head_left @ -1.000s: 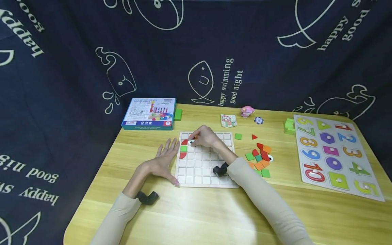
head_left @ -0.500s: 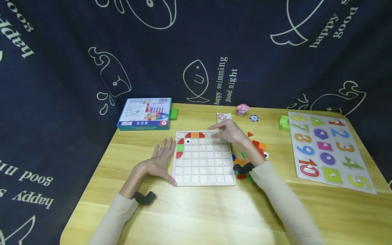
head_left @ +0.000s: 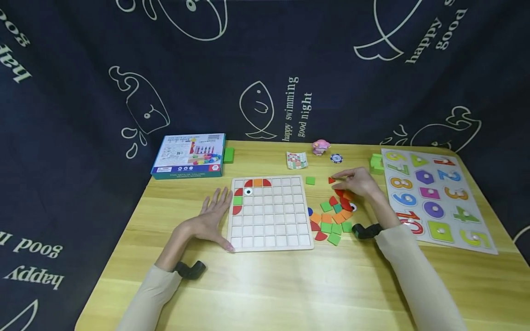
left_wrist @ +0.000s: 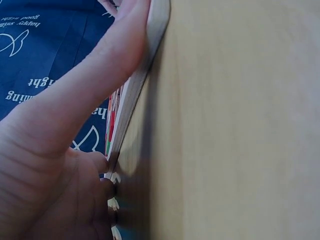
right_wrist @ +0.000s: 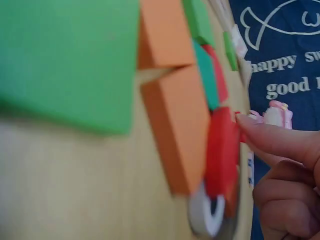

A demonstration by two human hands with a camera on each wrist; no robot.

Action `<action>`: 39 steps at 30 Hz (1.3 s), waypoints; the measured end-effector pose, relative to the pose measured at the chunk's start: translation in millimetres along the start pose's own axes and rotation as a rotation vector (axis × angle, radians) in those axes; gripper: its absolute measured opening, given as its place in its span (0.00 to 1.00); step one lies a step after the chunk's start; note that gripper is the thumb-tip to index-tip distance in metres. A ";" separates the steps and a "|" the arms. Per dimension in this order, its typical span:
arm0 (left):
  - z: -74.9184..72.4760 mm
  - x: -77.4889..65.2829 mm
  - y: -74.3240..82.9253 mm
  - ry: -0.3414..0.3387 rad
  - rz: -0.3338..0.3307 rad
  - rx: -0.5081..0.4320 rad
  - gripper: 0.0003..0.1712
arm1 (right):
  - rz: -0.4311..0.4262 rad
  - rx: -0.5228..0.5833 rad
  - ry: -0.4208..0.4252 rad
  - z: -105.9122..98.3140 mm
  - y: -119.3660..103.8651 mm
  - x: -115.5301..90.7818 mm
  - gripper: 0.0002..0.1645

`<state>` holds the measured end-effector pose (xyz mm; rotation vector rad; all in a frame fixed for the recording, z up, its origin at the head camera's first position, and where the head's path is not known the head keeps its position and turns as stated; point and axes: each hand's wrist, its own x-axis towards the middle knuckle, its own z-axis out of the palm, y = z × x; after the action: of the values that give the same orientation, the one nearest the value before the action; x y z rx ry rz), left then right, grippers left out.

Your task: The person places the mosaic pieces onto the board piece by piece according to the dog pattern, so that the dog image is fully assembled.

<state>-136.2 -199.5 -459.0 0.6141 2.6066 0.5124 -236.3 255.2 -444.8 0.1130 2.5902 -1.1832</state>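
A pale wooden grid board (head_left: 269, 225) lies on the table. Along its upper left sit red quarter-round pieces, a green square (head_left: 238, 200), an orange square (head_left: 258, 182) and a white eye disc (head_left: 248, 191). Spread fingers of my left hand (head_left: 204, 225) touch the board's left edge; its thumb reaches the near corner. In the left wrist view the thumb lies against the board's side. To the right of the board, my right hand (head_left: 360, 183) has thumb and index finger apart beside a small red triangle (head_left: 331, 180). Contact with the triangle is unclear.
Several loose coloured pieces (head_left: 326, 218) lie between the board and the right forearm. Farther back are a pattern card (head_left: 296, 160), a pink figurine (head_left: 320, 146), a poker chip (head_left: 337, 158) and a box (head_left: 188, 156). A number puzzle board (head_left: 443, 225) lies at right.
My right hand has moved right, from above the board's upper left across to the red triangle. An eye disc now lies on the board. My left hand keeps its place at the board's edge.
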 end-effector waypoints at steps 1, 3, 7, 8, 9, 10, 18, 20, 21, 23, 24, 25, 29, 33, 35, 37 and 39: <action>-0.2 -0.9 -0.3 0.001 0.001 -0.002 0.92 | -0.001 0.004 0.000 2.4 -0.5 3.1 0.25; -0.8 -1.9 -0.9 0.003 0.003 -0.003 0.91 | 0.009 0.016 0.012 6.6 -2.9 8.5 0.24; -1.3 -2.2 -1.2 0.013 0.022 0.005 0.91 | 0.001 0.011 0.033 11.2 -7.5 16.7 0.21; -1.5 -2.4 -1.0 0.015 0.024 0.006 0.91 | -0.007 0.006 0.029 11.5 -8.3 17.8 0.20; -1.5 -2.4 -0.8 0.015 0.024 0.009 0.91 | -0.015 -0.003 0.023 11.7 -9.0 18.5 0.20; -1.3 -2.1 -0.8 0.014 0.024 0.009 0.91 | -0.023 -0.011 0.018 11.6 -9.6 19.0 0.19; -0.2 -1.8 -0.8 0.020 0.022 0.008 0.91 | -0.107 -0.050 -0.004 20.2 -27.6 11.7 0.15; 0.4 -2.3 -1.4 0.020 0.020 0.013 0.92 | -0.135 -0.009 -0.037 33.2 -43.2 6.1 0.14; 0.6 -2.4 -1.7 0.020 0.019 0.014 0.92 | -0.148 0.017 -0.058 41.9 -53.0 2.9 0.14; 0.9 -2.0 -2.1 0.018 0.015 0.016 0.92 | -0.175 0.041 -0.092 63.2 -74.4 -2.7 0.12; 1.4 -1.2 -2.4 0.017 0.016 0.016 0.92 | -0.175 0.053 -0.108 75.2 -85.7 -5.3 0.12; 1.9 -0.8 -2.8 0.017 0.015 0.019 0.92 | -0.183 0.056 -0.122 87.4 -96.6 -7.3 0.11; 1.9 0.0 -1.9 0.014 0.018 0.027 0.91 | -0.199 0.047 -0.145 130.3 -128.1 -9.7 0.09; 0.6 0.4 -0.2 0.013 0.024 0.028 0.91 | -0.193 0.029 -0.128 152.5 -139.3 -6.4 0.10; 0.2 0.2 -0.4 0.015 0.022 0.025 0.91 | -0.187 0.015 -0.120 157.8 -140.3 -4.4 0.10; 0.1 -0.4 -1.6 0.014 0.014 0.025 0.91 | -0.187 0.009 -0.126 159.8 -140.1 -2.6 0.11; -0.2 -1.3 -2.6 0.014 0.006 0.020 0.92 | -0.192 0.027 -0.140 159.8 -139.8 -1.3 0.12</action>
<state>-136.1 -202.4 -459.6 0.6275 2.6268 0.4947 -225.0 43.2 -441.9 -0.2104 2.5067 -1.2424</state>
